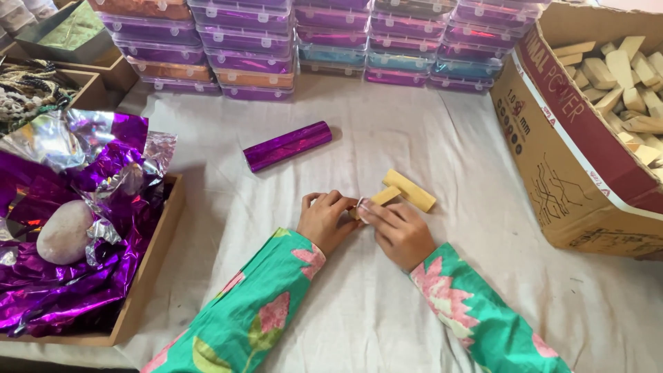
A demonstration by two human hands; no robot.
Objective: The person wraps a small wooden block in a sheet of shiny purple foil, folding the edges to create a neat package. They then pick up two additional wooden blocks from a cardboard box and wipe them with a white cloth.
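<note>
My left hand and my right hand meet over the white cloth and together pinch the near end of a small tan wooden block, where a bit of clear wrap shows between the fingers. A second, longer tan block lies just beyond it, touching it at an angle. A shiny purple foil roll rests on the cloth farther back, left of the blocks. Both my sleeves are green with pink flowers.
A cardboard box full of tan wooden blocks stands at the right. A wooden tray at the left holds crumpled purple and silver foil and a pale stone. Stacked clear purple-tinted plastic boxes line the back.
</note>
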